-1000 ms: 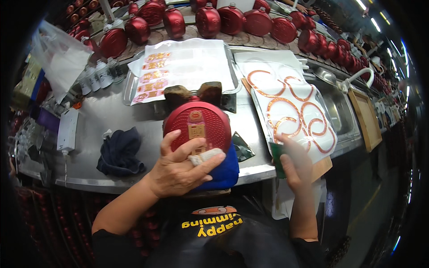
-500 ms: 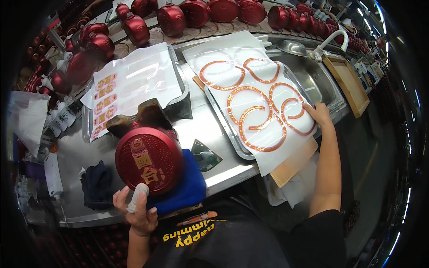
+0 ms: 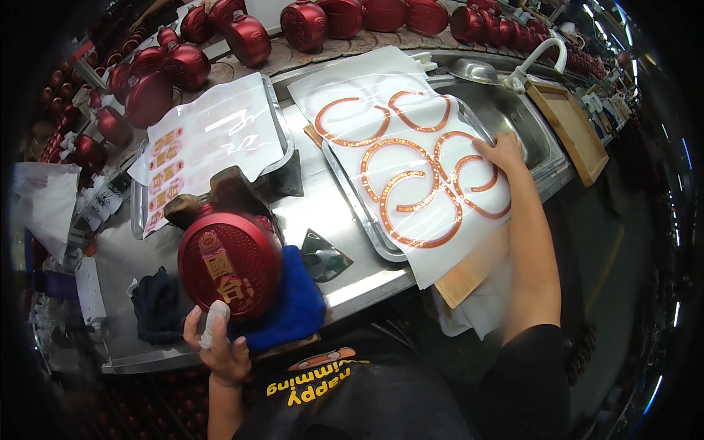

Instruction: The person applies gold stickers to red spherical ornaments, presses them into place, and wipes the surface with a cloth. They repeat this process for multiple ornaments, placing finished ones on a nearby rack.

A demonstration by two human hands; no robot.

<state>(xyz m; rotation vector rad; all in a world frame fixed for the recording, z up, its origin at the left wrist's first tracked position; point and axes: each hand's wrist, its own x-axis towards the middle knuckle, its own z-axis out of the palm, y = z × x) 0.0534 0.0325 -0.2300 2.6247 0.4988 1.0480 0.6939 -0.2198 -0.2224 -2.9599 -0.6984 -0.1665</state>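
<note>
A round, flat-sided red bottle [image 3: 257, 275] with gold and pink decals on its face leans against a dark, worn holder [image 3: 238, 192]. Below its lower edge is my left hand [image 3: 224, 357], fingers apart, with a white wrap on one finger; whether it touches the bottle I cannot tell. My right hand [image 3: 506, 155] rests at the right edge of a white sheet [image 3: 433, 260] of orange-gold curved strip decals [image 3: 440, 238]. Its thumb lies on the sheet, apart from the fingers. Under the sheet is a metal tray [image 3: 352, 194].
Another decal sheet [image 3: 220, 121] lies on a second tray [image 3: 287, 143] at left. Blue cloth [image 3: 297, 304], dark cloth [image 3: 158, 308] and a dark green flat piece [image 3: 323, 257] lie on the metal counter [image 3: 367, 282]. Beyond are several red bottles [image 3: 304, 26] and a sink [image 3: 524, 121] with a faucet [image 3: 539, 59].
My right hand has slid farther away along the sheet's right edge. My left hand stays by the bottle's lower edge. The whole view has shifted slightly.
</note>
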